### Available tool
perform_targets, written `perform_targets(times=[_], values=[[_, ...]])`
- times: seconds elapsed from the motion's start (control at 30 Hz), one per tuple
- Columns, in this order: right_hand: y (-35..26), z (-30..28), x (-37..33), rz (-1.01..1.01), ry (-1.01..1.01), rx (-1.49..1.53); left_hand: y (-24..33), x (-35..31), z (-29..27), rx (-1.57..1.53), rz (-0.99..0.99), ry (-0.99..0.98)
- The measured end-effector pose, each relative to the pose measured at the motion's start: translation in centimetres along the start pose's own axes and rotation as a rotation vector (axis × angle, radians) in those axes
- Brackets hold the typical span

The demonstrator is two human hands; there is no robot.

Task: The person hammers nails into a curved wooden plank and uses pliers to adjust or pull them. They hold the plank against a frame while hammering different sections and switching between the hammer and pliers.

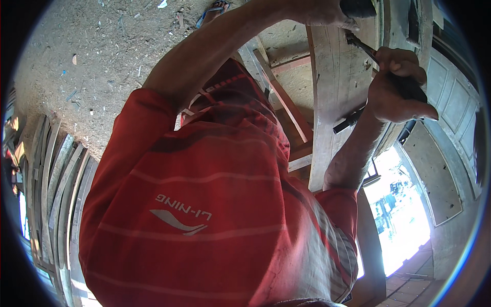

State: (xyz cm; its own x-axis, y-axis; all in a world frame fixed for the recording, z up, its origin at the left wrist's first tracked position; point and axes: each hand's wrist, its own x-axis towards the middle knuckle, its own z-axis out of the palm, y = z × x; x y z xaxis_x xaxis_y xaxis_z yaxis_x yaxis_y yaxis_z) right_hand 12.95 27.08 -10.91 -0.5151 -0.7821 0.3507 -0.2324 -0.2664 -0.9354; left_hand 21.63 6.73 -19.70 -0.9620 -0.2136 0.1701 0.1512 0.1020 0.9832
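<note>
My left hand [330,13] is at the top edge, partly cut off, closed round a dark rounded thing [358,7] whose kind I cannot make out. On the right, my right hand [386,97] has its fingers curled round the black handle of a hand tool [366,50], thumb stretched out along it. The tool's thin dark shaft points up and left, its tip close below my left hand and over a wide wooden plank [332,77]. Whether the tip touches the wood I cannot tell. A black cylindrical thing [349,122] lies on the plank beside my right forearm.
Wooden legs and crossbars [289,105] stand below the plank. Many long boards [56,189] lean upright at the far left. Chips litter the earthen floor [102,66]. A pale panelled door [452,97] and a bright opening [399,215] are on the right.
</note>
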Motion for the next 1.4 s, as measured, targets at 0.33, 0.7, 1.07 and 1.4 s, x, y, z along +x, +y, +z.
perform_targets(times=[0.33,0.7,1.07,1.4], values=[[-0.1,0.0,1.5,0.035,0.136,0.043,-0.3,-0.4,1.1,0.121,-0.014,-0.049],[-0.1,-1.2,4.0,0.14,0.296,0.08,-0.4,0.5,1.9,0.211,0.038,-0.058],[-2.2,0.3,2.7,0.172,0.23,-0.673,-0.2,1.2,3.1,0.176,-0.006,-0.123],[-1.3,-0.1,1.0,0.16,0.076,-0.24,0.5,2.1,1.6,0.022,-0.079,-0.283]])
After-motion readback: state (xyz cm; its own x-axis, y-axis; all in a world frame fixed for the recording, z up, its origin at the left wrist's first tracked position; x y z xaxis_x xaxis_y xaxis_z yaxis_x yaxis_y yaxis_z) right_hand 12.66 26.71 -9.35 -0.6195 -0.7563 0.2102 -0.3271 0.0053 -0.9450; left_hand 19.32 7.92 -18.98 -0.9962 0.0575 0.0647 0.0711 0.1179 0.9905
